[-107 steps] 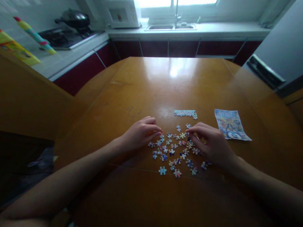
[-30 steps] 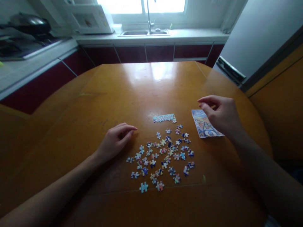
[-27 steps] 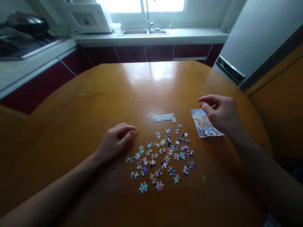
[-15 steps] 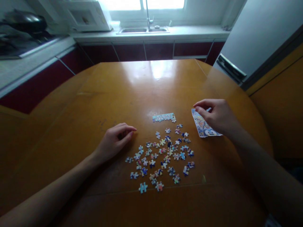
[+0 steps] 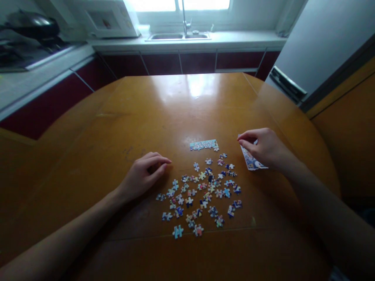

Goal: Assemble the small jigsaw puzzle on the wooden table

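Note:
On the wooden table, my left hand [image 5: 146, 170] rests left of the loose jigsaw pieces [image 5: 202, 186], its fingers loosely curled. A small gap shows between thumb and index finger, with nothing in it. My right hand [image 5: 261, 146] is over a printed picture sheet [image 5: 251, 160] and hides much of it. Its thumb and index fingertips come together by the sheet's upper left corner; whether they pinch anything is too small to tell. A joined strip of puzzle [image 5: 204, 144] lies beyond the loose pieces, between the hands.
The wooden table [image 5: 164, 113] has a rounded edge. Beyond it are a counter with a sink [image 5: 166, 37] and faucet, and a white microwave [image 5: 109, 19]. A dark pan [image 5: 32, 25] stands on the stove at left, and a fridge [image 5: 319, 47] at right.
My right hand has moved slightly toward me and left, covering more of the sheet's right side. The left hand and the puzzle pieces stay put.

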{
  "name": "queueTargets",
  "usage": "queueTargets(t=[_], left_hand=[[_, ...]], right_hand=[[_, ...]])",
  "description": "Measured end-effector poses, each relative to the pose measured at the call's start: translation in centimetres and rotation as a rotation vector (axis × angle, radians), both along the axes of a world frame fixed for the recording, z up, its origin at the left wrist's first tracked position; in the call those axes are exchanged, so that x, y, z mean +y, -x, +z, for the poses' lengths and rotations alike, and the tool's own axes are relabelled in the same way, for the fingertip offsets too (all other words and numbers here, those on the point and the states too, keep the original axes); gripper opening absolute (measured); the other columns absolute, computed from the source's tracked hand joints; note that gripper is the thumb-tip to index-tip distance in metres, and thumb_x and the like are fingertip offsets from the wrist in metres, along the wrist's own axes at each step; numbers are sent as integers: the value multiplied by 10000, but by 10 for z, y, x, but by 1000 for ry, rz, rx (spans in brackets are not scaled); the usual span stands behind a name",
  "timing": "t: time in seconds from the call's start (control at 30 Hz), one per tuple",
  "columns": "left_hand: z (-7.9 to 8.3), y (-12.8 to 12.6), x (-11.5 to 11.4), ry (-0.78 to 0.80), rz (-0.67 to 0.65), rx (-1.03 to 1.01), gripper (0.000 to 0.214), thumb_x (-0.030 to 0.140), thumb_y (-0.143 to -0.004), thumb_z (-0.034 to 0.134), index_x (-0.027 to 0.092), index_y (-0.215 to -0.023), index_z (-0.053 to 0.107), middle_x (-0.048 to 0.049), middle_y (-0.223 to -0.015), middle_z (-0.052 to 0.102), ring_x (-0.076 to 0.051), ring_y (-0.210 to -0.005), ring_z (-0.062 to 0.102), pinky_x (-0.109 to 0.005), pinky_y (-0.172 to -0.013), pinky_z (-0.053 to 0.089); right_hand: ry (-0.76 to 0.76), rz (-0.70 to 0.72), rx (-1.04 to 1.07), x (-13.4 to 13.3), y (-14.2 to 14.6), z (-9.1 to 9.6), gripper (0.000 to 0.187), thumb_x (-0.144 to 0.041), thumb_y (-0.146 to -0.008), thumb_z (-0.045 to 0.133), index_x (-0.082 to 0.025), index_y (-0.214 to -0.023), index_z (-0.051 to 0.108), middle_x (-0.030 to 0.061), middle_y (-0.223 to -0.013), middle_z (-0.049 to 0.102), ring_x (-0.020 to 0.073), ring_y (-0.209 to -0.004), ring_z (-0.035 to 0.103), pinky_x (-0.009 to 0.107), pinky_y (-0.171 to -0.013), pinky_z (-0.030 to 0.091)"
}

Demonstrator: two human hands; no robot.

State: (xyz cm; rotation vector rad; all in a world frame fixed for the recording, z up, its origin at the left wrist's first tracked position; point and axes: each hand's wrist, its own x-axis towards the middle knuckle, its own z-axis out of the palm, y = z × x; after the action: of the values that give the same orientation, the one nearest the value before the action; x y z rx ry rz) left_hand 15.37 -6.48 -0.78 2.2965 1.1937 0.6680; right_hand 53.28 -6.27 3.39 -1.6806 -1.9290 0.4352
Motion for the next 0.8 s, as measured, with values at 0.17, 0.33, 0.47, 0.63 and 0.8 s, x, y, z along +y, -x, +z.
queueTargets(t=[0.17,0.33,0.47,0.63,0.8], left_hand=[[-1,-1,0,-16,-53,21,172,313,-943,580,204,-1008,696,-52,-957,681,-167,-891,604,-292,-793,500],[1,-2,0,-38,-70,42,169,295,-947,572,202,-994,706,-51,-946,687,-164,-876,608,-292,-795,507],[1,-1,0,-43,-80,30,168,291,-948,569,205,-992,706,-50,-935,685,-164,-863,610,-298,-789,507],[0,-1,0,-38,-91,23,151,280,-945,577,205,-985,702,-41,-926,677,-158,-855,608,-291,-782,497],[-1,-1,1,-33,-93,24,158,272,-948,570,205,-1004,701,-43,-943,679,-163,-877,609,-291,-789,495]], right_hand=[[35,66,-16,1,0,-7,177,-182,-809,603,-207,-852,773,49,-830,770,197,-731,693,315,-654,519],[127,235,-84,0,7,-20,247,-120,-806,564,-201,-911,772,70,-855,755,183,-737,667,303,-662,494],[167,242,-136,-4,16,-23,243,-153,-834,565,-210,-963,763,78,-875,747,190,-730,653,321,-652,470],[181,236,-157,-7,23,-24,196,-193,-844,589,-207,-961,745,76,-874,725,179,-705,621,326,-647,449],[141,232,-219,-7,26,-29,114,-178,-814,617,-207,-853,721,67,-840,691,181,-720,597,327,-648,424]])
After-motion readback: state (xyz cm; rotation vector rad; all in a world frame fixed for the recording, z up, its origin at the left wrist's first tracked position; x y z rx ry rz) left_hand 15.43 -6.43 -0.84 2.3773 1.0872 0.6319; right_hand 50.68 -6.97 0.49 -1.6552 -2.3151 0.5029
